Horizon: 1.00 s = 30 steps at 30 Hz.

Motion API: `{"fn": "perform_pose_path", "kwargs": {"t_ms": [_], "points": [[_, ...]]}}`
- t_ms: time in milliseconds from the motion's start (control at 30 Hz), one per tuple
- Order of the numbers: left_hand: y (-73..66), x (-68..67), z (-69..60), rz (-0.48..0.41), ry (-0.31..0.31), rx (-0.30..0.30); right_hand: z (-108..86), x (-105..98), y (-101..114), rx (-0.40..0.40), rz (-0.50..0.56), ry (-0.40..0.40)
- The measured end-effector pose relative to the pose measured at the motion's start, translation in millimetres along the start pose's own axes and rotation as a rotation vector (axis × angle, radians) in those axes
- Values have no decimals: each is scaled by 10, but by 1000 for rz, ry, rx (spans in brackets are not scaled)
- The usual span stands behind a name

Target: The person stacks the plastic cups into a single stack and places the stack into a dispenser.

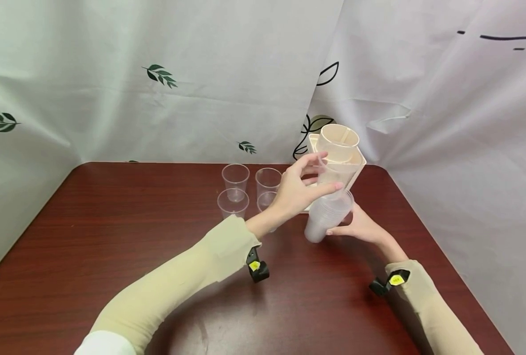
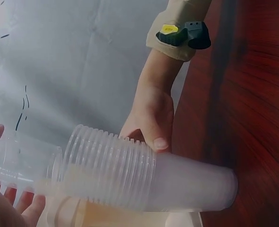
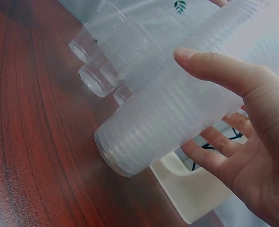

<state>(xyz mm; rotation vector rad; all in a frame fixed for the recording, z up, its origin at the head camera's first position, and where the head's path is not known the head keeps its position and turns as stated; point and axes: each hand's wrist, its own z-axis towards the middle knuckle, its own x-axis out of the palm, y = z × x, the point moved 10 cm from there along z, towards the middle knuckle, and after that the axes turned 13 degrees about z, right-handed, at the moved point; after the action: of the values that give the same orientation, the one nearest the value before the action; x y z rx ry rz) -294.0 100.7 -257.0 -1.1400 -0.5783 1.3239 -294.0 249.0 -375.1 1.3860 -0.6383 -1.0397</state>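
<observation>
My left hand [image 1: 299, 186] grips a single clear plastic cup [image 1: 333, 178] between thumb and fingers, just above the mouth of a nested cup stack [image 1: 325, 219]. In the left wrist view that single cup [image 2: 28, 158] lies in line with the stack [image 2: 115, 170], its base at or just inside the top rim; which, I cannot tell. My right hand [image 1: 364, 228] holds the stack, tilted, from its right side. The right wrist view shows the thumb over the stack [image 3: 158, 113] and the fingers of the right hand [image 3: 243, 137] behind it.
Several separate clear cups [image 1: 235, 173] stand upright on the dark red table [image 1: 112, 236], left of the left hand and partly hidden by it. Behind the stack stands a cream plastic holder [image 1: 339, 135] with a round open top. Patterned white curtains [image 1: 201, 118] hang behind the table.
</observation>
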Motion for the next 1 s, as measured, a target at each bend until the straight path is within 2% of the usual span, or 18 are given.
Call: {"fn": "perform_pose_path", "kwargs": {"t_ms": [200,500,767,1000], "points": [[23,57,0,9,37,-18,-6,7,16,4,10,2],[33,111,23,13,47,-20,-3,7,15,20,9,-4],[93,144,18,120,44,-35,-2,5,2,19,20,2],[137,187,5,175,68,-42,-1,0,-2,13,17,-1]]}}
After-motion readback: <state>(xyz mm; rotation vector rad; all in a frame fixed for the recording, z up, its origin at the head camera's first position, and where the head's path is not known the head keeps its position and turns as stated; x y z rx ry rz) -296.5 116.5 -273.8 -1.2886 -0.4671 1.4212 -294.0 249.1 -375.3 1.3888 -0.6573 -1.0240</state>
